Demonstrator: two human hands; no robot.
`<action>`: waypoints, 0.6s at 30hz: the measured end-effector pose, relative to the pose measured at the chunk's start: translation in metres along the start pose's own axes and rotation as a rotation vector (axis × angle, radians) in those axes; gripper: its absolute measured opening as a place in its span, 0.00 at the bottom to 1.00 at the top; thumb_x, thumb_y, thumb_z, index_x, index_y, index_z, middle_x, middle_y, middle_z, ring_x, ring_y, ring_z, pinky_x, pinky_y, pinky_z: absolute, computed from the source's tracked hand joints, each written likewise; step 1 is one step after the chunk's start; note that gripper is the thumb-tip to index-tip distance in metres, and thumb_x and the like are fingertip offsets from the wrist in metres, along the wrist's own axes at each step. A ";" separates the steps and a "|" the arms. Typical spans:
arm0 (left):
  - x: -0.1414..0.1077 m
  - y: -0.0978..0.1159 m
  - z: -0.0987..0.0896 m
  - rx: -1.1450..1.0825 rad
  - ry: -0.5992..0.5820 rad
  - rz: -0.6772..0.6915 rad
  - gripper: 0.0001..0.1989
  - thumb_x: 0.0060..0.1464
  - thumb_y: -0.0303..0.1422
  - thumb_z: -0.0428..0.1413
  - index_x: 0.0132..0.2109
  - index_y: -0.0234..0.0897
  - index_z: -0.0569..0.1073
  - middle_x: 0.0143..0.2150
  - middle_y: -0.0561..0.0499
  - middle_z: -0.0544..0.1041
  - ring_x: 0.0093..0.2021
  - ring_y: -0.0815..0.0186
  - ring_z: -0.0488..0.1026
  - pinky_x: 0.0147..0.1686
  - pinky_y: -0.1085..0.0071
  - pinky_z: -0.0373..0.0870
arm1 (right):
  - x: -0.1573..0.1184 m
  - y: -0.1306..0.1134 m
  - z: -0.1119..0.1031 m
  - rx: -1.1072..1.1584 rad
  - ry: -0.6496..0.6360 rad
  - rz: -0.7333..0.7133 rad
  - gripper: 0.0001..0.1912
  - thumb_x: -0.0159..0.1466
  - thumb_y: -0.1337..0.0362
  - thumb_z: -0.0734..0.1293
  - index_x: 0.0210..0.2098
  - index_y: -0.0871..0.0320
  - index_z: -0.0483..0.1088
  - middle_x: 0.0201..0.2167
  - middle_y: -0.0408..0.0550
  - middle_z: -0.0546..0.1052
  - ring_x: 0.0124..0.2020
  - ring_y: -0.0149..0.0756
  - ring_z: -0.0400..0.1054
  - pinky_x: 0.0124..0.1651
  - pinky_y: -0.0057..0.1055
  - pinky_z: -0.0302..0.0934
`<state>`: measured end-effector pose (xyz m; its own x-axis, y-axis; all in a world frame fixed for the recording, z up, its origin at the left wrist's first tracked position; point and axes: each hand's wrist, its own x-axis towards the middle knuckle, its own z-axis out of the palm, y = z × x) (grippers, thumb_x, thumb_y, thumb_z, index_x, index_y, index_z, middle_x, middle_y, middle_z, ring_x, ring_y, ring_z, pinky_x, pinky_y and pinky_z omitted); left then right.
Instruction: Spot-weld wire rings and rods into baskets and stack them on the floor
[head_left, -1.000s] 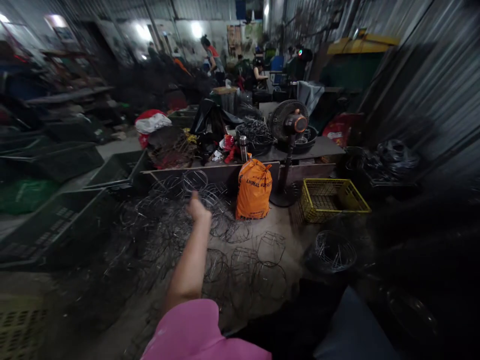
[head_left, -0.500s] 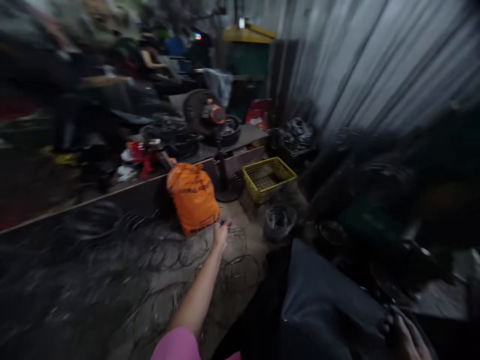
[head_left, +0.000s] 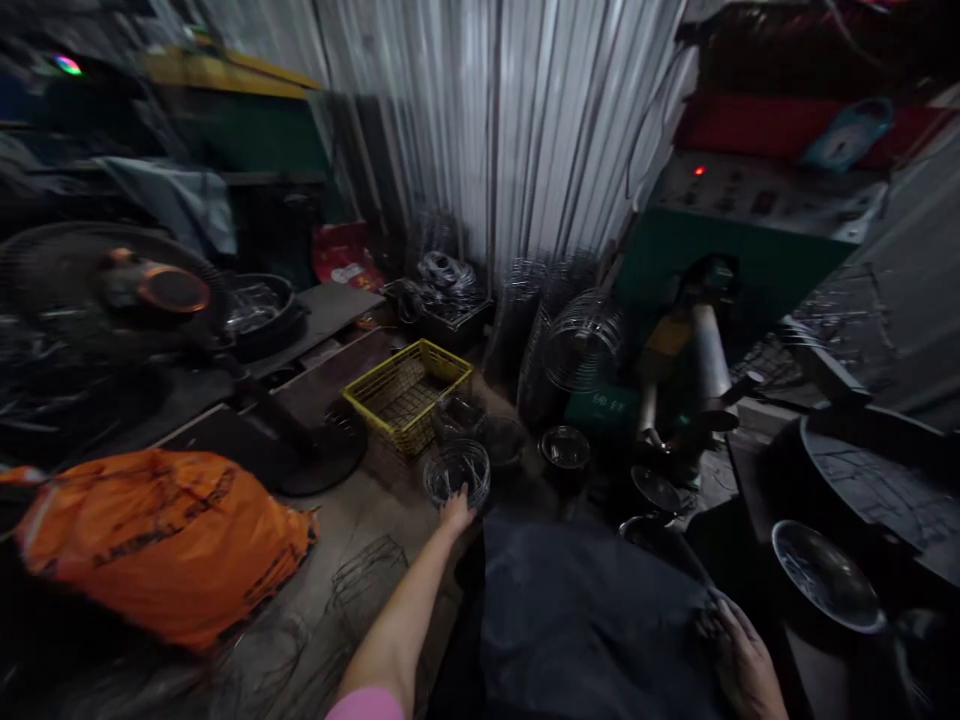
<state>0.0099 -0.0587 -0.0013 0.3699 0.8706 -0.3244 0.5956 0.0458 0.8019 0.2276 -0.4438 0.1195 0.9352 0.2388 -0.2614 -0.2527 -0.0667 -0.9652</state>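
Observation:
My left hand (head_left: pixel 456 510) reaches forward to a stack of round wire rings (head_left: pixel 456 468) on the floor. Its fingers are closed at the near rim of the stack. Dark cloth (head_left: pixel 577 610) covers my lap. At its right edge is my right hand (head_left: pixel 746 650), with the fingers curled around something dark that I cannot make out. Beyond the left hand stands a yellow plastic crate (head_left: pixel 409 390). Small round wire pieces (head_left: pixel 564 448) lie to the right of the stack.
An orange bag (head_left: pixel 165 540) and loose wire frames (head_left: pixel 367 575) lie on the left. A fan (head_left: pixel 150 285) stands behind the bag. On the right are a green machine (head_left: pixel 750 250), a large round pan (head_left: pixel 877 470) and a shallow bowl (head_left: pixel 829 580). Stacked wire rings (head_left: pixel 581 345) lean near the metal wall.
The view has swung right, so the bag and fan now sit farther left. My left hand has moved from beside the orange bag to the wire ring stack. My right hand stays by the cloth.

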 end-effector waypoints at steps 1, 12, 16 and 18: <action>0.004 -0.002 0.003 0.035 -0.009 0.000 0.22 0.28 0.25 0.61 0.38 0.34 0.72 0.42 0.36 0.73 0.52 0.44 0.62 0.49 0.46 0.48 | 0.001 0.002 0.002 0.039 0.013 0.030 0.19 0.34 0.61 0.72 0.28 0.55 0.71 0.26 0.45 0.72 0.24 0.36 0.68 0.24 0.32 0.66; 0.031 0.007 -0.032 -0.124 0.089 0.076 0.05 0.35 0.26 0.60 0.22 0.40 0.72 0.26 0.49 0.74 0.38 0.57 0.70 0.42 0.63 0.61 | 0.010 0.006 0.009 0.239 -0.021 0.224 0.20 0.38 0.61 0.74 0.31 0.56 0.71 0.25 0.43 0.71 0.22 0.30 0.65 0.21 0.26 0.63; 0.023 0.030 -0.052 -0.258 0.277 0.104 0.02 0.44 0.28 0.55 0.29 0.39 0.72 0.29 0.49 0.74 0.40 0.59 0.69 0.40 0.66 0.62 | 0.004 0.001 0.019 0.267 -0.063 0.205 0.19 0.38 0.61 0.75 0.30 0.56 0.71 0.22 0.42 0.69 0.20 0.28 0.63 0.21 0.24 0.61; 0.014 0.046 -0.064 -0.436 0.358 0.123 0.03 0.46 0.29 0.54 0.32 0.38 0.72 0.26 0.51 0.71 0.37 0.63 0.69 0.36 0.70 0.62 | 0.002 0.000 0.021 0.275 -0.086 0.188 0.18 0.40 0.61 0.74 0.31 0.57 0.71 0.21 0.41 0.68 0.19 0.27 0.62 0.20 0.24 0.60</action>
<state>-0.0033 -0.0132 0.0633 0.1082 0.9904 -0.0861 0.1866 0.0648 0.9803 0.2240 -0.4233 0.1190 0.8446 0.3285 -0.4227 -0.4869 0.1431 -0.8617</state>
